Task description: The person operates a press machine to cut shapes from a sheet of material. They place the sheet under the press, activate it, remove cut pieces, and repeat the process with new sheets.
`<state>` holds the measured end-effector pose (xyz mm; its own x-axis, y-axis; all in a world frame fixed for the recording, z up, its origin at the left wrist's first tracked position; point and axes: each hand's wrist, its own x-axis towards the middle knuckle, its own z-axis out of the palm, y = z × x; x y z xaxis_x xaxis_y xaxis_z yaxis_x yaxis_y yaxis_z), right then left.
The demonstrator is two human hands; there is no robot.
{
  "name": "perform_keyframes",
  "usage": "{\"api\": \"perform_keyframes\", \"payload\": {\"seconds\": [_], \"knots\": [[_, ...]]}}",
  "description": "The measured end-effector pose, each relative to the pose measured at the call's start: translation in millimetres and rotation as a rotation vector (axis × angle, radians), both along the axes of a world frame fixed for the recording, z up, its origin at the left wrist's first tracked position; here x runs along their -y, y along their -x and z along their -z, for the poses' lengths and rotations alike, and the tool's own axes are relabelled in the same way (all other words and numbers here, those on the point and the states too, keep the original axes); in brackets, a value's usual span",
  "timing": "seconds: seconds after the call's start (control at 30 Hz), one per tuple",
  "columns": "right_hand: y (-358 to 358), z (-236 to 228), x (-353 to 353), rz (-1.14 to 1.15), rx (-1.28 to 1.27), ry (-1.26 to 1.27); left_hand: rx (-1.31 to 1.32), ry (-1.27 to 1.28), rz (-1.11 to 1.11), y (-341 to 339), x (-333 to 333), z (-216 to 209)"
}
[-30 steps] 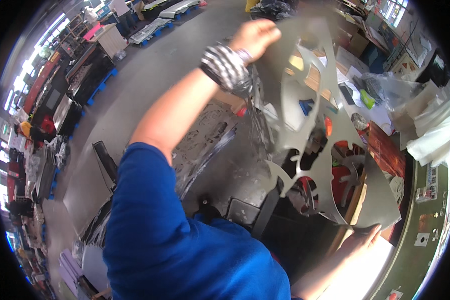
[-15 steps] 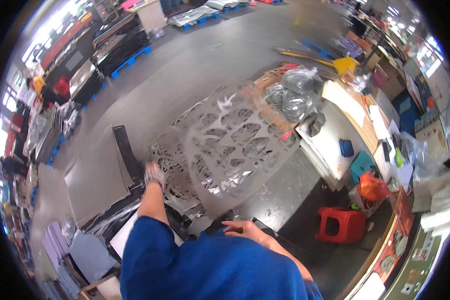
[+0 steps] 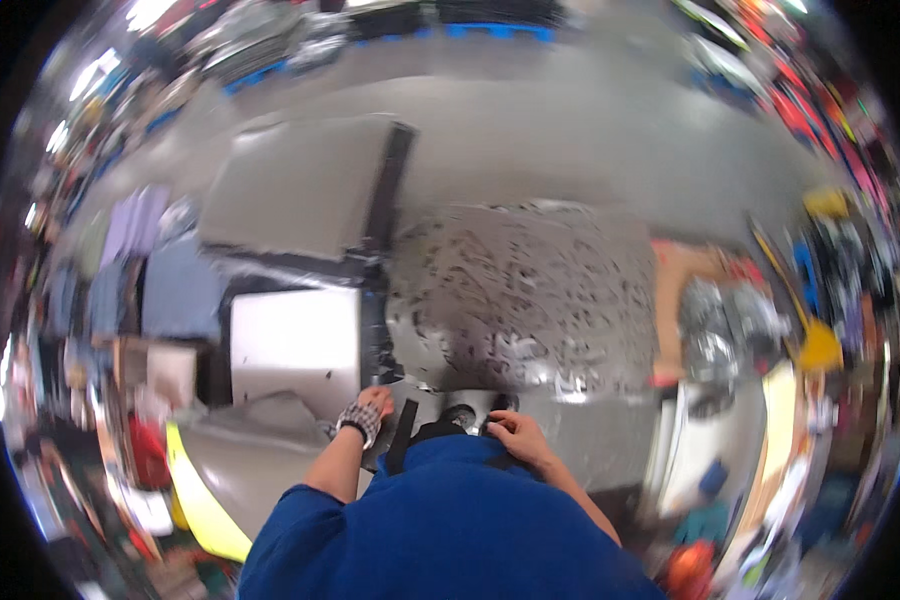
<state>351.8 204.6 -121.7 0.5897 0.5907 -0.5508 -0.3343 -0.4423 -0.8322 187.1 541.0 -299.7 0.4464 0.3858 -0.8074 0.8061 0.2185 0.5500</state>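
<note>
My left hand (image 3: 375,402), with a checkered band around its wrist, hangs low in front of me beside a white flat sheet (image 3: 295,340). Blur smears its fingers, and I cannot make out anything in them. My right hand (image 3: 518,435) is near my waist, its fingers loosely bent and apart, with nothing visible in them. Ahead of both hands lies a wide grey sheet full of cut-out holes (image 3: 540,290), touched by neither. A stack of plain grey sheets (image 3: 300,185) with a black edge stands farther off to the left.
A curled grey sheet (image 3: 260,450) lies close on my left. Blue-grey sheets (image 3: 180,290) are piled beyond it. To the right are cardboard (image 3: 672,300), clear plastic bags (image 3: 725,325) and a yellow long-handled dustpan (image 3: 818,345). Pallets with stacks stand at the back.
My view has swung to the left. My left hand has left the edge of the cut-out sheets and drawn back toward my body. My right hand stays near my waist, fingers more bent.
</note>
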Motion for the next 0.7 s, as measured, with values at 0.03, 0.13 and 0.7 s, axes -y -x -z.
{"api": "perform_keyframes", "payload": {"seconds": [0.03,0.13,0.7], "knots": [[-14,3,0,-0.045,0.039,0.012,0.099,-0.030,-0.237,-21,8,-15],[-51,16,2,-0.087,0.126,-0.024,0.125,-0.055,-0.241,-65,21,-55],[2,47,-36,0.269,-0.303,0.499,0.354,-0.016,-0.954,-229,-249,46]]}}
